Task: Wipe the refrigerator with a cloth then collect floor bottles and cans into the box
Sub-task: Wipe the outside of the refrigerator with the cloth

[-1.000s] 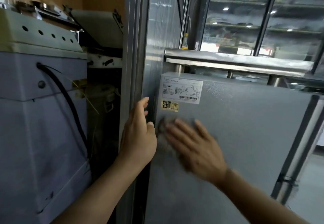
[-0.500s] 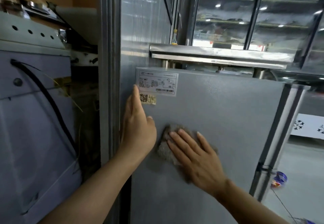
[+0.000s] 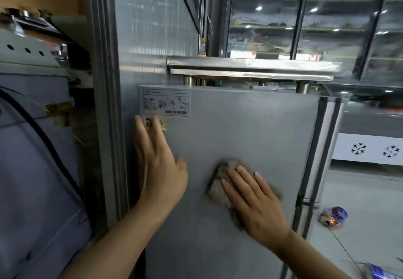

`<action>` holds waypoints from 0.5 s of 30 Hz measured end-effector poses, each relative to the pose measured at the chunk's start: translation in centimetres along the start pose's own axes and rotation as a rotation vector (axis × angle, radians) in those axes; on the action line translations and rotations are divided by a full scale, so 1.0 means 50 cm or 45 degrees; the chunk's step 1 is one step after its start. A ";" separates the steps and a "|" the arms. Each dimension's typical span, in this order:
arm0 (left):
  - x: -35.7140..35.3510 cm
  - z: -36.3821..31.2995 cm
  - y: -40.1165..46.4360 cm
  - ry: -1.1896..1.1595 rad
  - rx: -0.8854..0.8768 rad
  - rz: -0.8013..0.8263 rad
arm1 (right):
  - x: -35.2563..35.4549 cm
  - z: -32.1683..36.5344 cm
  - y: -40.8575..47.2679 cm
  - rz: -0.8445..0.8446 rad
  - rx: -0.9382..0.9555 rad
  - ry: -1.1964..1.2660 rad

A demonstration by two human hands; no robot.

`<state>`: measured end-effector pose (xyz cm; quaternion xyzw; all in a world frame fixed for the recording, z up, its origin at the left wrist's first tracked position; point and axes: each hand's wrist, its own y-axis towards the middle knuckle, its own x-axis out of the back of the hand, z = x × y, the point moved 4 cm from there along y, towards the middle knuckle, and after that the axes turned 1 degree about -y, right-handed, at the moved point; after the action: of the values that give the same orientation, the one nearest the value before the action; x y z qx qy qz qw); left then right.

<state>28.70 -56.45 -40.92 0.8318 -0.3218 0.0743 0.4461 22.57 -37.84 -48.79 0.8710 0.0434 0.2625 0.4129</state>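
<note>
The grey side panel of the refrigerator point(image 3: 250, 130) fills the middle of the view. My right hand point(image 3: 255, 204) lies flat with straight fingers on a grey-brown cloth point(image 3: 218, 182) and presses it against the panel. My left hand point(image 3: 159, 165) rests open and flat on the panel near its left edge, its fingertips just under a white label point(image 3: 165, 102). On the floor to the right lies a crushed can point(image 3: 332, 215). Another blue can point(image 3: 381, 272) shows at the bottom right corner. The box is not in view.
A steel shelf point(image 3: 250, 67) juts out just above the refrigerator, with a small bottle point(image 3: 202, 47) on it. A grey metal post point(image 3: 106, 104) and a blue-grey machine point(image 3: 32, 169) with a black cable stand to the left. Glass-door coolers point(image 3: 316, 17) fill the background.
My right hand has slid the cloth to the right across the panel. My left hand has shifted from the panel's left edge onto its face. The view has swung right, revealing cans on the floor.
</note>
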 end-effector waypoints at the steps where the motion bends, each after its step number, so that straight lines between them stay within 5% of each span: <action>1: -0.003 -0.007 -0.008 0.075 -0.037 0.006 | 0.002 -0.006 -0.010 0.027 0.037 -0.029; 4: -0.016 -0.045 -0.022 0.276 -0.257 0.006 | 0.043 -0.059 0.034 -0.073 -0.042 -0.067; 10: -0.090 -0.098 -0.022 0.410 -0.595 0.189 | 0.115 -0.220 0.133 -0.499 -0.573 0.010; 15: -0.116 -0.086 -0.022 0.451 -0.556 0.184 | 0.026 -0.102 -0.034 -0.248 -0.398 0.071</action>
<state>25.52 -49.88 -41.52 0.6650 -0.3057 0.1790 0.6575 21.42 -32.79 -46.84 0.7804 0.0976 0.2489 0.5652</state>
